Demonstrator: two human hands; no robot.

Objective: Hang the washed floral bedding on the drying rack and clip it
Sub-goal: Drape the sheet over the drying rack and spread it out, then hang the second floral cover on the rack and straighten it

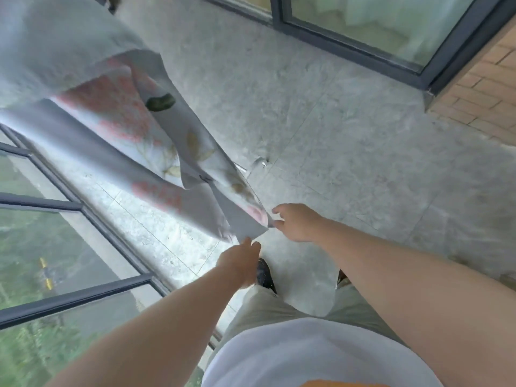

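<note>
The floral bedding (117, 118), pale blue-white with pink blossoms and green and tan leaves, hangs down from the upper left and tapers to a corner near the middle of the view. My right hand (296, 223) pinches that lower corner between thumb and fingers. My left hand (241, 261) reaches up just under the same corner, its fingertips at the cloth's edge; whether they grip it is hard to tell. The drying rack and any clips are out of view.
I stand on a grey stone-tiled balcony floor (349, 152). A dark-framed glass railing (92, 216) runs along the left, with grass and road far below. A sliding glass door (363, 26) and a brick wall (480, 88) are at the upper right. My dark shoe (264, 272) is beneath my left hand.
</note>
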